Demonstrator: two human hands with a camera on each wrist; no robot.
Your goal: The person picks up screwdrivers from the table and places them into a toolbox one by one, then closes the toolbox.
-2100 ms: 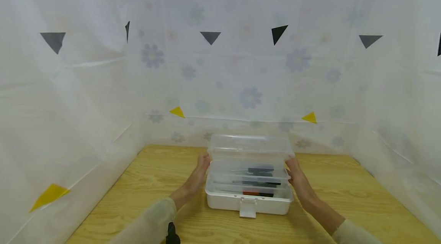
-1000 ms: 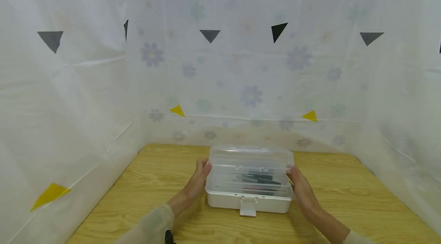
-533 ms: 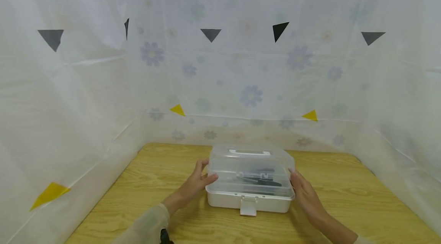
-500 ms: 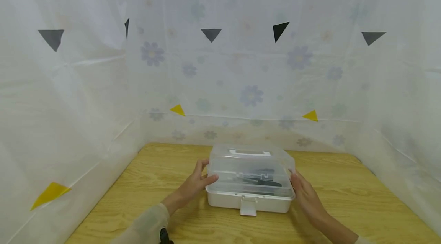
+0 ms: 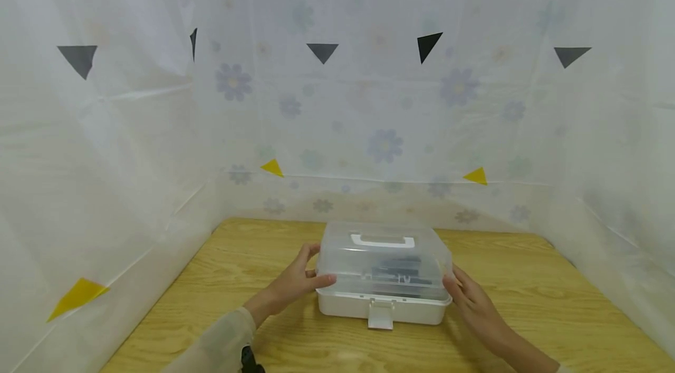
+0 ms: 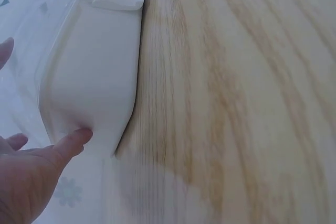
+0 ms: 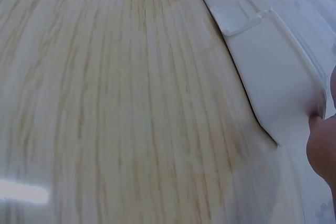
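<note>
White translucent sheeting (image 5: 132, 144), printed with pale flowers and dotted with grey and yellow triangles, walls in the scene on three sides. Wooden tabletop (image 5: 527, 314), light grain, fills the floor of it.

Storage box (image 5: 384, 272) sits mid-tabletop, toward the far edge: white base, clear lid (image 5: 387, 256), white carry handle (image 5: 382, 240) lying flat on top. Dark tools show dimly through the lid; cannot tell what kind.

Progress, as judged: lid is down over the base and looks seated all round. Front latch (image 5: 381, 313) hangs down off the near wall, tab resting on the tabletop, not snapped up. So the box is covered but not yet fastened.

Left hand (image 5: 297, 282) at the box's left end: thumb laid along the lid's lower edge, fingers spread against the side wall, lightly bent, pressing rather than clutching. Left wrist view shows a fingertip touching the base's corner.

Right hand (image 5: 469, 297) at the right end, fingers fairly straight against the lid corner; right wrist view has a fingertip on the base rim. Neither hand wraps anything.
</note>
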